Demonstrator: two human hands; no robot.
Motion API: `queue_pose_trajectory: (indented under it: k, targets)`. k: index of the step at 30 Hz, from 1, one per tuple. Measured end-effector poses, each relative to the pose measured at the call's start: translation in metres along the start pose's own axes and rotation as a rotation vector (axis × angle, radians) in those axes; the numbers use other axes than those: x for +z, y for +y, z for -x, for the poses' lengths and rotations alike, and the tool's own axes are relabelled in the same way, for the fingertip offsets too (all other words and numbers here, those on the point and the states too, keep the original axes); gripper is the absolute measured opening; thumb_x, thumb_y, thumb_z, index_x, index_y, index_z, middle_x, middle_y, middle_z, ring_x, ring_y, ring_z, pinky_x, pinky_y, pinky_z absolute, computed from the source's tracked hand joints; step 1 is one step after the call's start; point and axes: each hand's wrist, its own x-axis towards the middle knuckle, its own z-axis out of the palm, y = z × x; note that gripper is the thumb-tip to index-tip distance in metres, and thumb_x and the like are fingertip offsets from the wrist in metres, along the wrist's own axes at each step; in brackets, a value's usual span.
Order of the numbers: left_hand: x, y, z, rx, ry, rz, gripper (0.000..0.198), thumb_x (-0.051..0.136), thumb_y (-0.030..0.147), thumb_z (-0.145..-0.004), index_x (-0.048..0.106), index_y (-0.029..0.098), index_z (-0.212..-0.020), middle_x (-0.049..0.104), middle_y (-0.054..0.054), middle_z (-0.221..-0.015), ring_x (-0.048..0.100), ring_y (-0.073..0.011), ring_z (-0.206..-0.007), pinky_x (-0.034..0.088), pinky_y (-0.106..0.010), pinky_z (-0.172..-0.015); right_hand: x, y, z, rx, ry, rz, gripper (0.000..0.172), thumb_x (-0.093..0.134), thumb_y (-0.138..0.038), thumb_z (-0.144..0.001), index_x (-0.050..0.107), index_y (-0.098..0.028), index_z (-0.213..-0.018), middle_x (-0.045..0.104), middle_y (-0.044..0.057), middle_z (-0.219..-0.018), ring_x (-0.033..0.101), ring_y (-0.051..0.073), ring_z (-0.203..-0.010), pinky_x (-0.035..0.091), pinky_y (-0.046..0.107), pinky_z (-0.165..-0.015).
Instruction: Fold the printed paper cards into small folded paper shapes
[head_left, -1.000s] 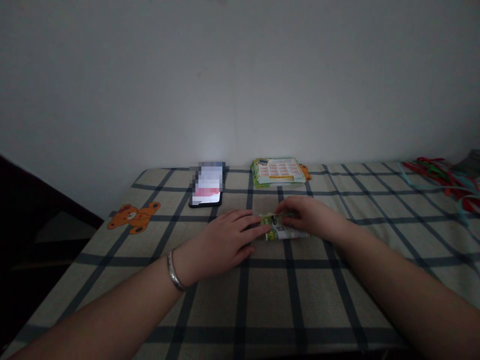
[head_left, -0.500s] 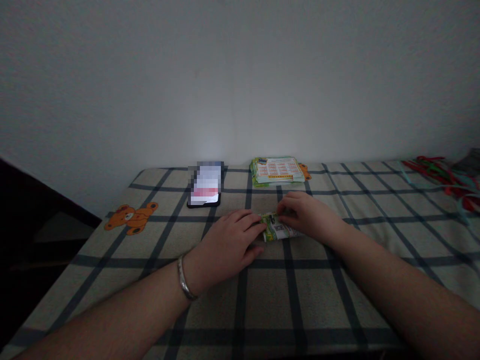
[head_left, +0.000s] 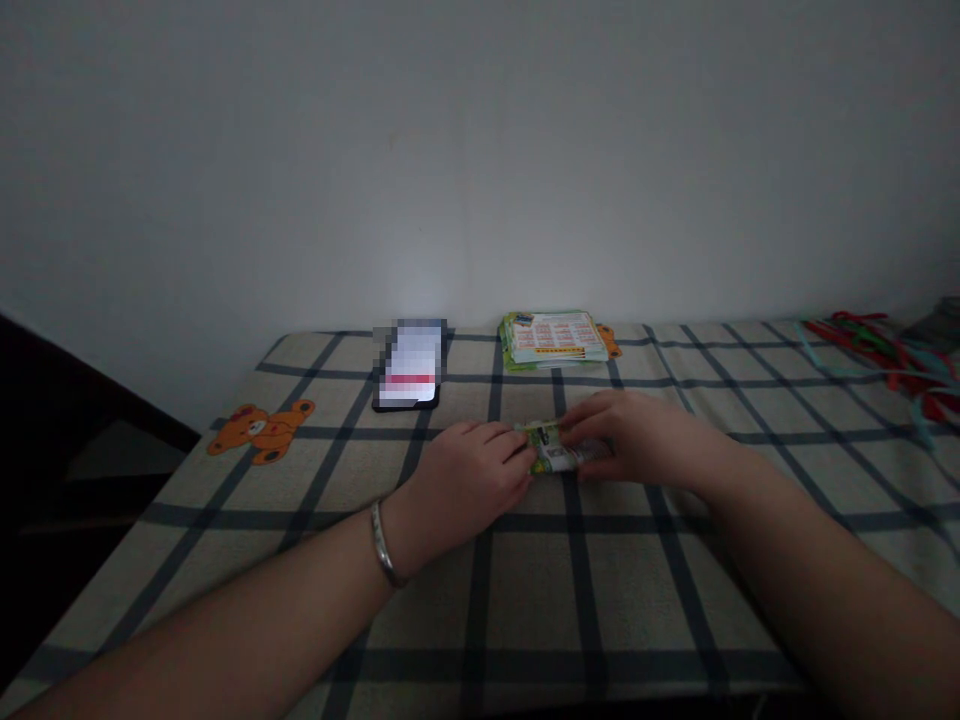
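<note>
A small green and white printed paper (head_left: 553, 452) lies low over the checked tablecloth, between my two hands. My left hand (head_left: 474, 478), with a silver bangle on the wrist, has its fingers closed on the paper's left end. Around the right end are the curled fingers and thumb of my right hand (head_left: 637, 440). The paper looks narrow and folded, and both its ends are partly covered by fingers. Behind it, against the wall, sits a stack of similar printed sheets (head_left: 559, 340) with a calendar-like grid on top.
A phone (head_left: 411, 368) with a lit, blurred screen lies left of the stack. Red, green and pale blue ribbons (head_left: 885, 355) are heaped at the far right. The tablecloth (head_left: 420, 640) bears printed bears, and its left edge drops to a dark area. A wall closes the back.
My right hand has shifted right and its thumb has come down to the paper's near edge. My left fingers have drawn closer together on the left end.
</note>
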Motion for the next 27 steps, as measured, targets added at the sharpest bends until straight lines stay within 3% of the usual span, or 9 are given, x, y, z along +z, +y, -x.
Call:
queue_pose_trajectory:
  k: [4,8,14,21,27]
  targets:
    - [0.002,-0.001,-0.002,-0.003,-0.011,-0.003,0.023,0.051,0.029,-0.093,0.064,0.017,-0.107,0.069,-0.007,-0.105,0.064,-0.0235,-0.099,0.053,-0.039,-0.082,0.004,-0.002,0.001,-0.045,0.010,0.031,0.013,0.066,-0.022,-0.078,0.073,-0.021,-0.089,0.069,0.005,-0.103,0.065,0.021,-0.088,0.050,0.032,-0.076]
    - [0.002,-0.002,-0.001,0.022,-0.024,-0.058,0.019,0.049,0.021,-0.094,0.064,0.017,-0.106,0.069,-0.007,-0.103,0.064,-0.0216,-0.096,0.052,-0.036,-0.080,0.010,-0.006,-0.001,-0.077,0.051,0.119,0.017,0.062,-0.018,-0.079,0.072,-0.022,-0.092,0.069,0.004,-0.103,0.064,0.019,-0.086,0.048,0.030,-0.072]
    - [-0.006,-0.011,0.010,0.018,-0.018,-0.126,0.014,0.053,0.018,-0.092,0.064,0.019,-0.101,0.070,-0.004,-0.097,0.064,-0.0207,-0.087,0.052,-0.034,-0.071,0.022,-0.015,-0.006,-0.044,0.131,0.383,0.020,0.060,-0.028,-0.084,0.070,-0.023,-0.100,0.070,0.004,-0.100,0.064,0.020,-0.080,0.046,0.032,-0.064]
    - [-0.011,-0.025,0.017,0.027,-0.045,-0.077,0.017,0.054,0.025,-0.092,0.066,0.019,-0.102,0.070,-0.005,-0.098,0.065,-0.0216,-0.088,0.054,-0.036,-0.072,0.031,-0.016,-0.011,-0.145,0.197,0.330,0.024,0.058,-0.028,-0.087,0.069,-0.020,-0.107,0.070,0.006,-0.106,0.064,0.021,-0.091,0.052,0.034,-0.076]
    - [-0.011,-0.025,0.019,0.035,-0.070,-0.039,0.028,0.055,0.034,-0.092,0.063,0.018,-0.112,0.068,-0.008,-0.111,0.064,-0.0232,-0.098,0.054,-0.038,-0.080,0.030,-0.020,-0.009,-0.061,0.239,0.243,0.027,0.056,-0.032,-0.088,0.070,-0.021,-0.108,0.072,0.004,-0.110,0.066,0.022,-0.098,0.054,0.035,-0.081]
